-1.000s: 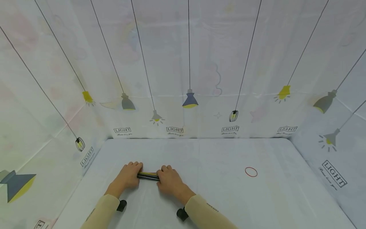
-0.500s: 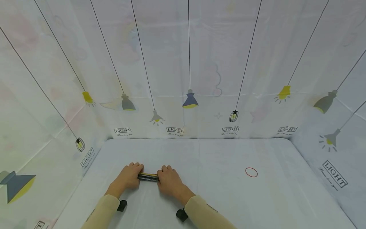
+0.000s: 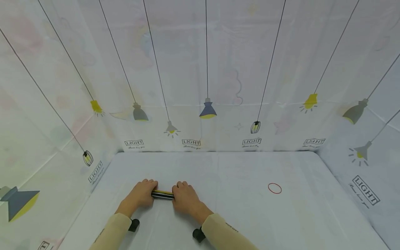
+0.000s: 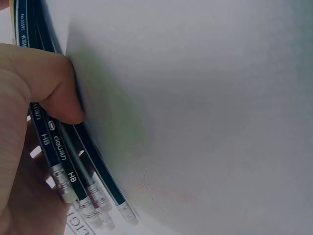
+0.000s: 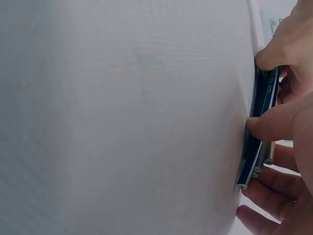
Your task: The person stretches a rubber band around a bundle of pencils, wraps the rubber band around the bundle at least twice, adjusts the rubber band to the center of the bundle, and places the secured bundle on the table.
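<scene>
A bundle of several dark blue pencils (image 3: 163, 194) lies on the white table (image 3: 237, 215), held at both ends. My left hand (image 3: 141, 193) grips the left end, thumb pressed on the pencils (image 4: 73, 161), whose eraser tips stick out past the palm. My right hand (image 3: 185, 197) grips the other end, thumb against the pencils (image 5: 259, 127). The pencils carry "HB" lettering and silver ferrules. One yellow pencil shows at the top of the bundle in the head view.
A red rubber band (image 3: 274, 188) lies on the table to the right of the hands. White cloth walls printed with lamps (image 3: 207, 108) close in the table on the back and both sides.
The hands and the pencil bundle have shifted very slightly to the right; the grip looks the same.
</scene>
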The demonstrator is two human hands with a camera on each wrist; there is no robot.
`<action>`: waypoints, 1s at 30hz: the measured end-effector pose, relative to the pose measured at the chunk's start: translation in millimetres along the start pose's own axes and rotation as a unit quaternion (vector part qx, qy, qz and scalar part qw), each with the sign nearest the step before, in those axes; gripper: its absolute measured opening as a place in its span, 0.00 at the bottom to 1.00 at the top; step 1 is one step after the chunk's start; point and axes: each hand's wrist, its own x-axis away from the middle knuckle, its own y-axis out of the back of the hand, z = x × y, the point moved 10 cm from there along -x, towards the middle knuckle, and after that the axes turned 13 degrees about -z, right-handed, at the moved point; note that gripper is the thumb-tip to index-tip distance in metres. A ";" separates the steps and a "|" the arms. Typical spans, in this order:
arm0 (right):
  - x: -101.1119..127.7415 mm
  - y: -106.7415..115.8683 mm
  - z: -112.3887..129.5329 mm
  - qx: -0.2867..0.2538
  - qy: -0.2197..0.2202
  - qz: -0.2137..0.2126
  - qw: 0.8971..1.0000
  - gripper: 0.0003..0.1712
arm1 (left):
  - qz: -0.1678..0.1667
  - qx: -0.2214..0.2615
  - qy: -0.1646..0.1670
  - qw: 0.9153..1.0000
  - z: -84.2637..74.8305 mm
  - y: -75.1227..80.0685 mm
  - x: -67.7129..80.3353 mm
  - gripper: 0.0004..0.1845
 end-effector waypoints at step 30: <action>0.7 5.3 0.6 0.003 0.004 -0.037 0.999 0.11 | -0.007 0.047 0.021 0.999 -8.2 1.1 5.9 0.15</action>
